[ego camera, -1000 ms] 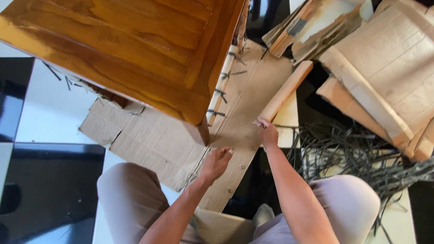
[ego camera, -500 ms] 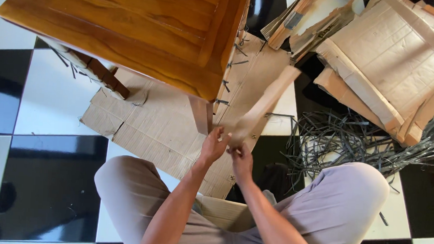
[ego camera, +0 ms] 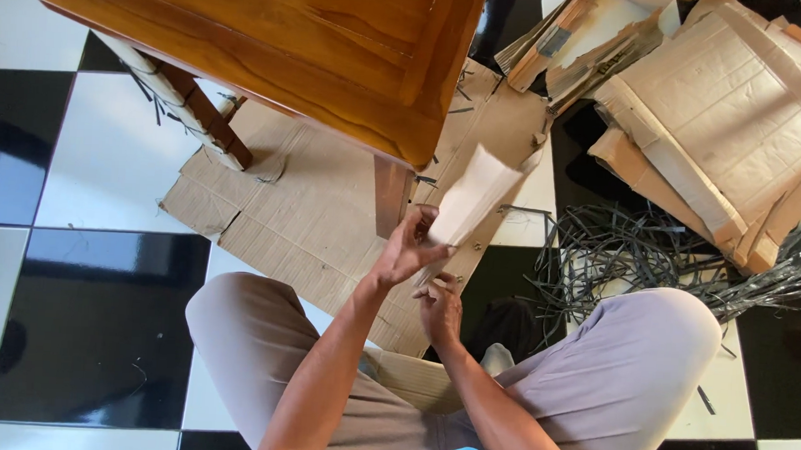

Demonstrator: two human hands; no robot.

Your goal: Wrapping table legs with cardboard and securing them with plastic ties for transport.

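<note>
Hands meet at the lower end of a pale, flat strip of folded cardboard wrapping (ego camera: 477, 197), seen from above by a person seated on a black-and-white tiled floor (ego camera: 101, 191). The left hand (ego camera: 405, 251) is closed about the strip's bottom end, fingers curled over its near face. The right hand (ego camera: 439, 305) sits just below that grip with its fingertips pinched together at the strip's lowest corner; whether it truly has hold of the strip or only touches it cannot be told.

From the grip the strip rises up and away to the right, its far end free in the air beside the corner of a glossy brown wooden table (ego camera: 273, 45). One table leg (ego camera: 389, 192) stands just left of the grip, almost touching the left hand's fingers.

The strip looks light and fairly stiff along its length, but likely to crease or tear if bent sharply; holding it near an end with both hands, as here, seems a sound way to steer it.

Beneath the grip lies a flattened sheet of brown cardboard (ego camera: 310, 211). Right of the grip spreads a tangle of dark plastic strapping (ego camera: 618, 255), and beyond it a heap of cardboard packing pieces (ego camera: 726, 114). Open room lies mostly above and right of the grip; the table edge and leg crowd the left.
</note>
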